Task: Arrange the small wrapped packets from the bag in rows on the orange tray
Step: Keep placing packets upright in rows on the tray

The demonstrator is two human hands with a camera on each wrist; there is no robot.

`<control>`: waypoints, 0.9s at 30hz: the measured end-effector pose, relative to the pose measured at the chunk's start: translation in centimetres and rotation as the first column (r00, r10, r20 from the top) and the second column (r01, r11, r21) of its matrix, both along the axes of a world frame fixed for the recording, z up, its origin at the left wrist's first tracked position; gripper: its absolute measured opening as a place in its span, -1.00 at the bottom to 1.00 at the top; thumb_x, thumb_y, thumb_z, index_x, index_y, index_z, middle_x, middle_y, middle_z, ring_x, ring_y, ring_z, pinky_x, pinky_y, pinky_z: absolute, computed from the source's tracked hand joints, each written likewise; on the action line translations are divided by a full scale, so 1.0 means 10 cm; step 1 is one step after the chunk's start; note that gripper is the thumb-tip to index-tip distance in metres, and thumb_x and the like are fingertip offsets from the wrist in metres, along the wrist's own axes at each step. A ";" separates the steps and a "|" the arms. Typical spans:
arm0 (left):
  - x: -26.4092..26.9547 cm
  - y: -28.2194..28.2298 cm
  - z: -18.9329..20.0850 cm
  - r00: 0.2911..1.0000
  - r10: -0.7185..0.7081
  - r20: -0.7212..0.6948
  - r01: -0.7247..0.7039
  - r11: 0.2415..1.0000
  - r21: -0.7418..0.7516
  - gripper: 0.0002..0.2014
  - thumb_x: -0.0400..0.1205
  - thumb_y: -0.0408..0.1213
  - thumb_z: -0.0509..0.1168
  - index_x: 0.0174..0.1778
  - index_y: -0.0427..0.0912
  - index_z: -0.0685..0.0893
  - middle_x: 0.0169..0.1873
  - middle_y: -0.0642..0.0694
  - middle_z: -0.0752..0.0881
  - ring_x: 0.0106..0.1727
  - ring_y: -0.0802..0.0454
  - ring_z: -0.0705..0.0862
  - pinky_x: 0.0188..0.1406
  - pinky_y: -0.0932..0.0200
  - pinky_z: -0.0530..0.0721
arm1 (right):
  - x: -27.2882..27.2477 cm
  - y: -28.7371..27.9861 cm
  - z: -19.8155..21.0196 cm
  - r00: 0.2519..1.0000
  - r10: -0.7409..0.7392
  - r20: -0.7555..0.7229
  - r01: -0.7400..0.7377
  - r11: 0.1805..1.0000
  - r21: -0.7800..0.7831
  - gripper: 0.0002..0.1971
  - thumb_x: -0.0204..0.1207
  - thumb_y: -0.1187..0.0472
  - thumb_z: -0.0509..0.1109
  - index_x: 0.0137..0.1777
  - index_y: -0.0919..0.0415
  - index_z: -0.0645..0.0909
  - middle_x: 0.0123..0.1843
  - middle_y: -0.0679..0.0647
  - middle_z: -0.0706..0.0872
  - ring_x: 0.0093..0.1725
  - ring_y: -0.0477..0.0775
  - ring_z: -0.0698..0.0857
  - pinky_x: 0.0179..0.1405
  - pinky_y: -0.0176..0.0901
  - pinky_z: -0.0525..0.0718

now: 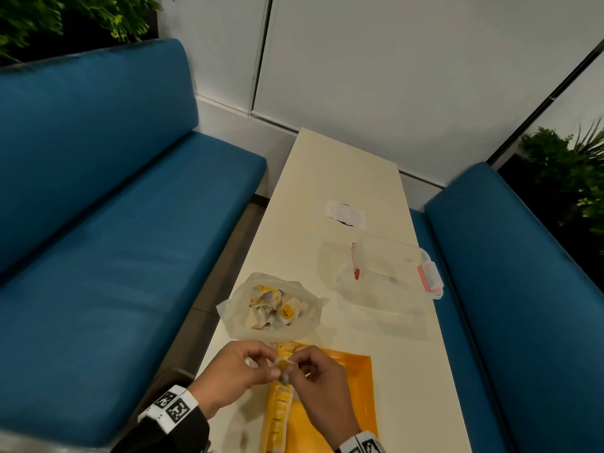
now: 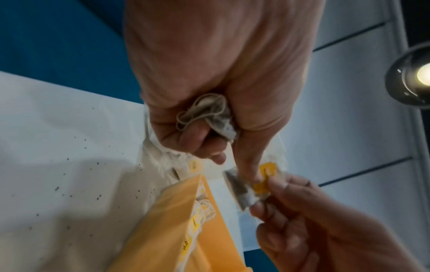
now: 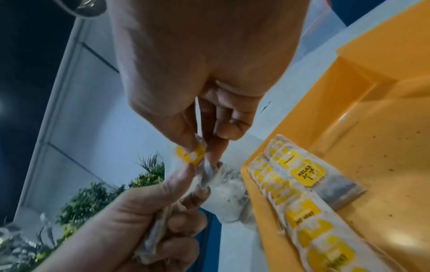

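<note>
Both hands meet over the left edge of the orange tray. Between them is one small wrapped packet with a yellow tag. My right hand pinches it at the tag with thumb and fingers. My left hand holds its other end and also grips a bunch of crumpled packets in the palm. A row of overlapping packets lies along the tray's left side, one more beside it. The clear bag with several packets stands open just beyond the tray.
The narrow cream table runs away from me between two blue sofas. A clear plastic box with pink latches and a red-tipped stick sit at the right. A small white item lies farther back.
</note>
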State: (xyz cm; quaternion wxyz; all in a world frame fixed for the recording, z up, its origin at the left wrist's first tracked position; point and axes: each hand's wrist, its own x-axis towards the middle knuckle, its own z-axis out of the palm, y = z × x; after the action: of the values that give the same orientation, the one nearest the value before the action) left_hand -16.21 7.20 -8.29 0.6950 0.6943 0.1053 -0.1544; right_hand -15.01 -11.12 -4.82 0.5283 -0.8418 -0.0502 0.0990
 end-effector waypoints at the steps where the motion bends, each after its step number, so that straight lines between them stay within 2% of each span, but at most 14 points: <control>1: 0.01 -0.01 -0.01 0.998 0.011 0.065 -0.015 0.998 0.063 -0.89 0.46 -0.29 0.64 -0.21 0.01 0.88 -0.30 0.04 0.77 -0.36 0.29 0.65 -0.35 0.44 0.53 | 0.01 -0.01 0.02 1.000 -0.005 -0.019 0.005 1.000 0.014 -0.86 0.44 0.35 0.54 -0.25 0.10 0.73 -0.27 -0.03 0.79 -0.33 -0.18 0.67 -0.32 -0.27 0.60; 4: 0.03 -0.06 0.01 0.987 0.003 0.160 -0.027 0.988 0.150 -0.92 0.48 -0.22 0.63 -0.25 -0.01 0.86 -0.22 0.13 0.83 -0.29 0.38 0.68 -0.28 0.47 0.56 | 0.06 -0.07 0.00 1.000 -0.025 0.001 0.025 1.000 0.002 -0.81 0.44 0.31 0.55 -0.21 -0.04 0.74 -0.23 -0.02 0.79 -0.28 -0.02 0.72 -0.25 -0.10 0.69; 6: 0.04 -0.09 0.03 0.984 -0.026 0.179 -0.004 0.986 0.166 -0.94 0.50 -0.20 0.62 -0.22 -0.03 0.86 -0.21 0.12 0.83 -0.26 0.36 0.70 -0.26 0.48 0.57 | 0.09 -0.11 -0.01 0.999 -0.054 0.002 0.054 0.999 0.003 -0.77 0.44 0.31 0.57 -0.15 -0.11 0.74 -0.23 0.07 0.79 -0.22 0.19 0.75 -0.18 0.07 0.76; 8: 0.05 -0.10 0.03 0.980 -0.036 0.193 0.001 0.984 0.179 -0.93 0.50 -0.18 0.62 -0.21 -0.01 0.86 -0.20 0.10 0.84 -0.21 0.32 0.72 -0.21 0.46 0.59 | 0.10 -0.13 0.00 0.998 -0.064 -0.004 0.064 0.998 0.009 -0.76 0.43 0.32 0.58 -0.16 -0.10 0.74 -0.23 0.10 0.79 -0.20 0.29 0.74 -0.17 0.13 0.77; 11: 0.06 -0.10 0.02 0.981 -0.041 0.189 0.009 0.986 0.166 -0.89 0.46 -0.13 0.64 -0.16 0.02 0.87 -0.14 0.12 0.85 -0.10 0.29 0.76 -0.12 0.42 0.60 | 0.12 -0.20 0.07 0.998 -0.042 0.038 0.044 0.999 -0.032 -0.79 0.40 0.33 0.61 -0.26 -0.03 0.75 -0.22 -0.02 0.80 -0.20 0.03 0.74 -0.15 -0.07 0.73; 13: 0.06 -0.09 0.00 0.983 -0.051 0.177 0.020 0.986 0.168 -0.83 0.44 -0.12 0.66 -0.08 0.07 0.88 -0.07 0.21 0.84 0.02 0.29 0.77 -0.01 0.43 0.61 | 0.16 -0.27 0.10 0.999 -0.028 0.035 0.030 0.998 -0.054 -0.79 0.34 0.35 0.64 -0.30 0.02 0.74 -0.18 0.00 0.77 -0.18 -0.04 0.73 -0.16 -0.22 0.68; 16: 0.06 -0.06 -0.05 0.986 -0.084 0.142 0.049 0.971 0.234 -0.73 0.43 -0.08 0.66 0.02 0.15 0.85 -0.02 0.38 0.80 0.10 0.39 0.73 0.04 0.47 0.57 | 0.22 -0.38 0.10 0.999 0.006 -0.035 -0.016 0.963 -0.270 -0.77 0.26 0.29 0.67 -0.39 -0.02 0.70 -0.13 -0.04 0.69 -0.11 -0.11 0.67 -0.12 -0.39 0.57; 18: 0.06 -0.06 -0.06 0.984 -0.117 0.131 0.081 0.964 0.254 -0.69 0.42 -0.06 0.67 0.07 0.18 0.83 0.00 0.41 0.79 0.12 0.43 0.70 0.05 0.51 0.54 | 0.25 -0.42 0.12 0.995 -0.005 -0.100 -0.022 0.963 -0.270 -0.78 0.23 0.30 0.67 -0.43 0.00 0.72 -0.15 -0.04 0.71 -0.14 -0.06 0.67 -0.13 -0.36 0.58; 20: 0.05 -0.08 -0.06 0.977 -0.158 0.142 0.120 0.962 0.245 -0.62 0.40 -0.05 0.68 0.12 0.19 0.81 0.03 0.37 0.79 0.16 0.47 0.68 0.09 0.56 0.52 | 0.26 -0.45 0.16 0.989 -0.001 -0.150 -0.026 0.984 -0.179 -0.79 0.24 0.32 0.68 -0.42 0.00 0.76 -0.25 -0.01 0.75 -0.25 -0.05 0.65 -0.19 -0.25 0.61; 22: 0.05 -0.14 -0.05 0.967 -0.196 0.160 0.159 0.963 0.216 -0.55 0.38 -0.04 0.69 0.18 0.22 0.80 0.11 0.36 0.79 0.23 0.48 0.65 0.20 0.55 0.54 | 0.26 -0.46 0.18 0.986 0.042 -0.159 -0.063 0.989 -0.130 -0.83 0.27 0.31 0.68 -0.37 0.04 0.79 -0.26 0.08 0.77 -0.28 -0.08 0.64 -0.21 -0.23 0.60; 24: 0.05 -0.21 -0.04 0.958 -0.228 0.172 0.191 0.960 0.205 -0.61 0.39 -0.01 0.67 0.14 0.25 0.82 0.13 0.36 0.78 0.24 0.43 0.67 0.28 0.40 0.60 | 0.24 -0.45 0.19 0.983 0.076 -0.167 -0.092 0.992 -0.086 -0.90 0.30 0.30 0.67 -0.31 0.13 0.80 -0.22 0.17 0.79 -0.25 -0.04 0.66 -0.17 -0.16 0.64; 26: 0.07 -0.27 -0.04 0.956 -0.225 0.186 0.185 0.959 0.213 -0.78 0.45 0.02 0.62 -0.01 0.20 0.87 0.01 0.28 0.83 0.13 0.32 0.73 0.24 0.20 0.67 | 0.21 -0.44 0.17 0.981 0.071 -0.181 -0.075 0.997 -0.017 -0.92 0.33 0.30 0.66 -0.27 0.19 0.80 -0.24 0.22 0.79 -0.26 0.00 0.66 -0.19 -0.12 0.64; 27: 0.08 -0.30 -0.03 0.958 -0.216 0.187 0.173 0.960 0.222 -0.85 0.47 0.03 0.59 -0.08 0.17 0.88 -0.06 0.23 0.84 0.08 0.27 0.75 0.20 0.12 0.69 | 0.21 -0.43 0.16 0.980 0.055 -0.193 -0.053 0.998 0.016 -0.93 0.36 0.31 0.65 -0.25 0.22 0.80 -0.27 0.20 0.78 -0.29 -0.02 0.66 -0.24 -0.16 0.62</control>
State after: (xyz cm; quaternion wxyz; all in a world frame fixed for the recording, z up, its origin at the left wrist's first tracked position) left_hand -15.45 4.21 -8.63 0.6088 0.7811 -0.0224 -0.1369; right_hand -12.94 -15.46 -3.24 0.5324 -0.8235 -0.0220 0.1945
